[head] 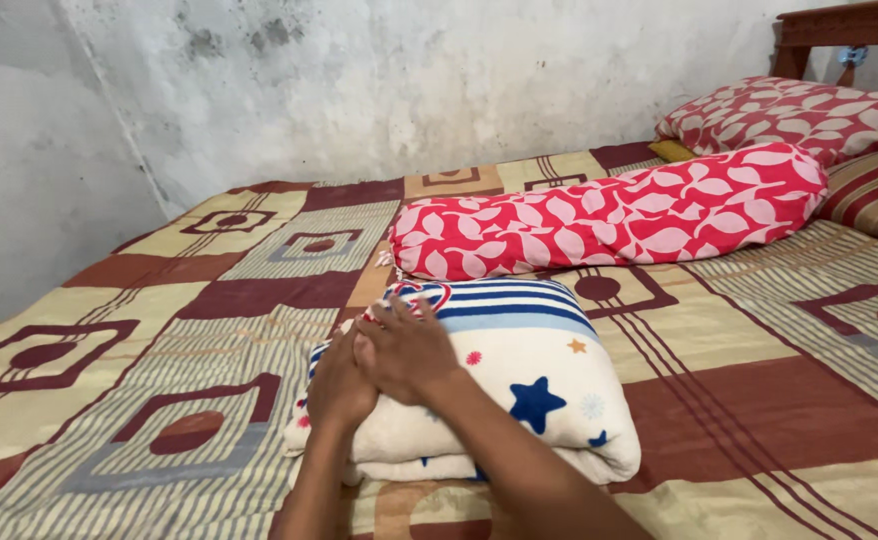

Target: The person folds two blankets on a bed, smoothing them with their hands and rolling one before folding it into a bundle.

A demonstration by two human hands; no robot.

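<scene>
both hands, left hand (339, 385) and right hand (406, 350), spread flat atop folded blanket (519, 385); long axis toward 1 o'clock, bolster (609, 215) beyond.

folded blanket (519, 390): soft fleecy cloth | bedsheet (159, 400): matt woven cloth | wall (359, 80): rough stained plaster

Light: soft and even, bright enough to see every colour.
Shadows: faint, a thin dark one under the folded blanket (519, 385) on the bed (759, 400).
Glare: a pale washed-out patch on the wall (359, 80).
Blur: the fingers of the hands (384, 360) look smeared.
Focus: the bolster (609, 215) and pillow (789, 115) look fairly sharp.
Edges: the wall bends a little at the left.
</scene>
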